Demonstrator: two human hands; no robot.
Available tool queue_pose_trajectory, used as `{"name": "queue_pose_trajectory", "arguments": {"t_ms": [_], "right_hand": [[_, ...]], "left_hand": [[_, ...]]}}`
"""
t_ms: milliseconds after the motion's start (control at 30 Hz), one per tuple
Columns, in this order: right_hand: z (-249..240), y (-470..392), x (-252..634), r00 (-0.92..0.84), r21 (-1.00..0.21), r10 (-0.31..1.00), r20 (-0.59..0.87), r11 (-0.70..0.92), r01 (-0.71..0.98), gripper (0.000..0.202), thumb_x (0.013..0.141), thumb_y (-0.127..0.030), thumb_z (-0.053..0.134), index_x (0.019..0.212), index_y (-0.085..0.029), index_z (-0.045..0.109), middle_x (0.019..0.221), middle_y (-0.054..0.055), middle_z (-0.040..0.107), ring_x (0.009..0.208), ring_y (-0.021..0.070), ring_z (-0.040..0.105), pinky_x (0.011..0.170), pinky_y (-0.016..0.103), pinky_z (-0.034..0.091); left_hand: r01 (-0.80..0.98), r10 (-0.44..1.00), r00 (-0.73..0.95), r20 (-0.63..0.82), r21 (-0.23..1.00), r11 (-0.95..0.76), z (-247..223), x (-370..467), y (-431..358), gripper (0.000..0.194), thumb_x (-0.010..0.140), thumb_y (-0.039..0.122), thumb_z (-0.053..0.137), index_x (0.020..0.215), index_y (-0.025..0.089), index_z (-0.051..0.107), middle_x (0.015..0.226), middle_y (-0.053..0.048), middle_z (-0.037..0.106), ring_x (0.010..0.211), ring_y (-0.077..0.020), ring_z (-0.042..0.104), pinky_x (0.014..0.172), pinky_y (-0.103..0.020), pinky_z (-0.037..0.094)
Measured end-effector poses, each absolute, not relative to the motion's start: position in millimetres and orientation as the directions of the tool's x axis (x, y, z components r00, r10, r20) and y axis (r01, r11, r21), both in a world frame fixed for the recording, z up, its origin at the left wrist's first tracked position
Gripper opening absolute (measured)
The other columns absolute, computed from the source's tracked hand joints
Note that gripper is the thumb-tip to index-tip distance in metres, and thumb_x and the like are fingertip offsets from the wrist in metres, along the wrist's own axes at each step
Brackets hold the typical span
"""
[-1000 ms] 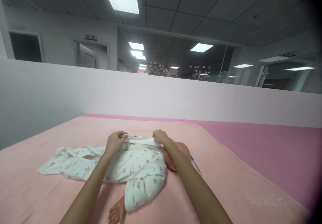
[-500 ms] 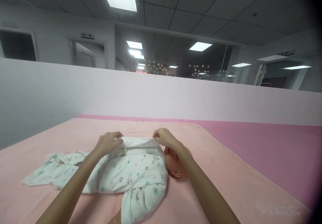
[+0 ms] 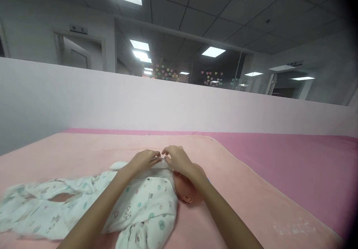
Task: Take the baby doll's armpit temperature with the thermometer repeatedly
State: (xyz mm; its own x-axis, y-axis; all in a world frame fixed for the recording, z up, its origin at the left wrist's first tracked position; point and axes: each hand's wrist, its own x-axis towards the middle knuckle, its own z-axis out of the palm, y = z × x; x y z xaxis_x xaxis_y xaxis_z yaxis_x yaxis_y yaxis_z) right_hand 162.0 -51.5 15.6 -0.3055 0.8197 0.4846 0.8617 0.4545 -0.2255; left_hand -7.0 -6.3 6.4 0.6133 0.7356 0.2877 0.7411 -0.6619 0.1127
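A baby doll [image 3: 183,192] lies on its back with its head to the right. It wears a white baby romper [image 3: 142,200] printed with small green and pink figures. My left hand [image 3: 145,159] is closed on the romper's front edge at the upper chest. Close beside it, near the neck, my right hand [image 3: 176,160] pinches the same edge, its index finger slightly raised. My right wrist and forearm hide part of the doll's face. Bare doll skin shows through a gap in the romper's leg part at the left.
A peach-coloured blanket [image 3: 240,200] lies beneath the doll, over a pink mat [image 3: 302,167]. Behind it runs a low white wall [image 3: 179,107]. Beyond are a glass partition with heart stickers and a doorway [image 3: 81,53].
My left hand has moved right along the romper's edge, close to my right hand. The stretched fold between them has shortened. The romper's leg part lies more spread out, and the view has shifted.
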Motion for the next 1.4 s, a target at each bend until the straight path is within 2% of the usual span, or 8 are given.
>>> {"name": "queue_pose_trajectory", "arguments": {"t_ms": [133, 200, 367, 533, 767, 967, 1133, 1400], "right_hand": [[13, -80, 198, -0.133, -0.329, 0.785, 0.605, 0.399, 0.856, 0.022, 0.080, -0.019, 0.047, 0.097, -0.020, 0.061, 0.100, 0.003, 0.064, 0.095, 0.0157, 0.055, 0.085, 0.028, 0.035], [1, -100, 228, 0.061, -0.391, 0.805, 0.590, 0.218, 0.894, 0.022, 0.082, -0.021, 0.043, 0.095, -0.019, 0.061, 0.093, 0.003, 0.065, 0.088, 0.0155, 0.057, 0.080, 0.027, 0.037], [-66, -146, 292, 0.361, -0.305, 0.913, 0.189, -0.295, 0.905, 0.032, 0.083, -0.035, 0.039, 0.100, -0.017, 0.059, 0.084, 0.008, 0.065, 0.077, 0.0217, 0.060, 0.061, 0.028, 0.037], [-111, -165, 302, 0.395, -0.271, 0.909, 0.134, -0.350, 0.897, 0.032, 0.084, -0.038, 0.036, 0.093, -0.018, 0.060, 0.097, 0.009, 0.061, 0.086, 0.0222, 0.059, 0.065, 0.028, 0.038], [-106, -155, 291, 0.468, -0.229, 0.869, 0.163, -0.428, 0.874, 0.022, 0.079, -0.019, 0.037, 0.067, -0.018, 0.055, 0.076, 0.009, 0.063, 0.068, 0.0186, 0.059, 0.053, 0.024, 0.033], [-63, -159, 297, 0.502, -0.370, 0.762, 0.410, -0.364, 0.855, 0.019, 0.079, -0.023, 0.038, 0.071, -0.019, 0.055, 0.069, 0.007, 0.064, 0.065, 0.0195, 0.060, 0.056, 0.025, 0.037], [14, -173, 266, 0.394, -0.540, 0.718, 0.574, -0.030, 0.841, 0.013, 0.074, -0.029, 0.047, 0.069, -0.022, 0.056, 0.067, 0.001, 0.064, 0.065, 0.0161, 0.061, 0.061, 0.023, 0.041], [46, -129, 194, -0.151, -0.361, 0.886, 0.438, 0.327, 0.874, 0.013, 0.065, -0.011, 0.048, 0.059, -0.019, 0.057, 0.059, -0.002, 0.059, 0.056, 0.0100, 0.051, 0.050, 0.019, 0.032]], "left_hand": [[0.763, 0.728, 0.597, 0.337, 0.042, -0.646, 8, -8, -4, 0.039, 0.088, 0.046, 0.029, 0.091, 0.023, 0.061, 0.078, -0.004, 0.067, 0.070, -0.0191, 0.060, 0.058, -0.025, 0.036], [0.763, 0.727, 0.592, 0.347, 0.048, -0.644, 9, -9, -2, 0.040, 0.088, 0.047, 0.028, 0.092, 0.024, 0.060, 0.080, -0.004, 0.067, 0.071, -0.0193, 0.060, 0.058, -0.025, 0.037], [0.795, 0.738, 0.573, 0.357, -0.021, -0.607, 10, -11, 1, 0.037, 0.089, 0.044, 0.030, 0.092, 0.025, 0.061, 0.082, -0.004, 0.068, 0.074, -0.0201, 0.061, 0.057, -0.025, 0.036], [0.806, 0.736, 0.570, 0.364, -0.076, -0.587, 11, -9, 0, 0.035, 0.089, 0.041, 0.031, 0.088, 0.025, 0.062, 0.082, -0.004, 0.067, 0.075, -0.0191, 0.061, 0.058, -0.025, 0.037], [0.805, 0.727, 0.563, 0.392, -0.065, -0.589, 11, -10, -2, 0.035, 0.089, 0.041, 0.032, 0.087, 0.024, 0.063, 0.084, -0.005, 0.067, 0.078, -0.0190, 0.060, 0.060, -0.025, 0.037], [0.800, 0.715, 0.574, 0.398, -0.087, -0.594, 11, -8, -5, 0.036, 0.089, 0.040, 0.032, 0.089, 0.023, 0.064, 0.085, -0.006, 0.067, 0.075, -0.0193, 0.060, 0.059, -0.025, 0.037], [0.796, 0.717, 0.574, 0.395, -0.064, -0.602, 12, -8, -6, 0.036, 0.089, 0.040, 0.033, 0.089, 0.023, 0.064, 0.084, -0.006, 0.067, 0.075, -0.0184, 0.060, 0.059, -0.024, 0.036], [0.782, 0.708, 0.574, 0.412, -0.020, -0.622, 12, -9, -5, 0.036, 0.088, 0.043, 0.034, 0.089, 0.025, 0.065, 0.086, -0.005, 0.064, 0.075, -0.0188, 0.059, 0.060, -0.025, 0.038]]}}
